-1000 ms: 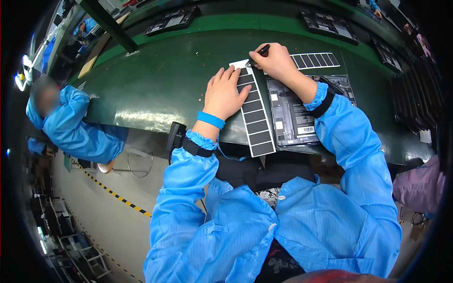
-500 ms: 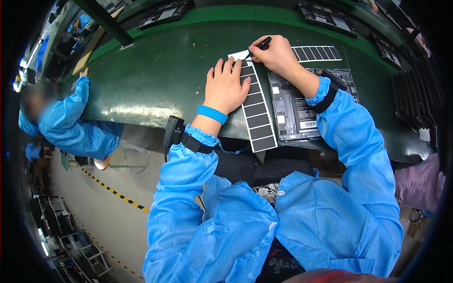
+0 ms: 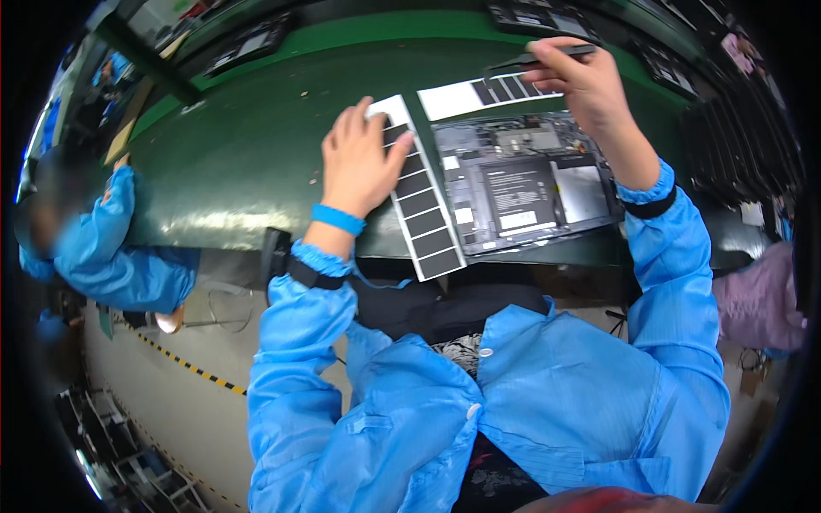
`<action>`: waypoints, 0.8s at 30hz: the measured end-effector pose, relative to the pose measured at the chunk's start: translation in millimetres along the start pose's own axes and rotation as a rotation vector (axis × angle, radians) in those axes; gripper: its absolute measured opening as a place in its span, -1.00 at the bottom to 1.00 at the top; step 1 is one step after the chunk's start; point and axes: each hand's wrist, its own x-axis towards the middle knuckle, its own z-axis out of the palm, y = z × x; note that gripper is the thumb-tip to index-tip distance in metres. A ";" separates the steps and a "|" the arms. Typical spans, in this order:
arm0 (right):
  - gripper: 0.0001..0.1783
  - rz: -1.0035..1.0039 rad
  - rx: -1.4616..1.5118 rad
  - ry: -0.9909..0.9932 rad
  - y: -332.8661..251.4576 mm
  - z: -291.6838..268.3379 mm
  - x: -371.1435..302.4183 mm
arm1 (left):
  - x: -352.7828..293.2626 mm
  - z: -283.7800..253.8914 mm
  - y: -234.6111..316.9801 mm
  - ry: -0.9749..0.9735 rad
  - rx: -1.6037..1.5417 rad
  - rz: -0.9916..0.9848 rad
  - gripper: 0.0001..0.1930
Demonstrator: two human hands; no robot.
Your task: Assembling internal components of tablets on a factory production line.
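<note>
My left hand [image 3: 359,167] rests with its fingers spread on the upper part of a white strip of black rectangular stickers [image 3: 428,224]. The top end of that strip is bare white backing. In my right hand [image 3: 594,90] is a pair of black tweezers [image 3: 517,62], raised over a second sticker strip [image 3: 449,100] that lies crosswise behind the laptop. Whether the tips carry anything is too small to tell. An opened laptop base [image 3: 475,201], its battery and boards exposed, lies between the first strip and my right forearm.
Dark laptop parts [image 3: 250,43] stand on a shelf along the far side of the green bench [image 3: 248,145]. A row of black panels [image 3: 735,162] is stacked at the right. Another person in a blue smock [image 3: 128,248] sits at the bench's left end.
My right hand has lifted the tweezers off the first strip and moved right, over the crosswise strip. The laptop base is less covered. My left hand stays on the first strip. The view has shifted.
</note>
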 end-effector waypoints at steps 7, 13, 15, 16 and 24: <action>-0.72 0.109 -0.127 0.181 33.7 -124.7 -35.6 | 49.5 -36.7 110.4 -0.445 -0.781 0.188 -0.60; -0.73 0.106 -0.068 0.178 41.4 -132.9 -35.9 | 52.9 25.3 162.9 -0.466 -0.770 0.502 -0.46; -0.72 0.116 -0.056 0.198 44.8 -139.7 -40.3 | 52.4 25.3 167.1 -0.441 -0.741 0.604 -0.50; -0.72 0.161 -0.036 0.176 46.9 -142.0 -42.7 | 50.5 27.1 168.7 -0.444 -0.765 0.611 -0.53; -0.73 0.296 0.048 -0.014 49.7 -140.3 -48.9 | 53.8 23.7 173.5 -0.505 -0.721 0.644 -0.59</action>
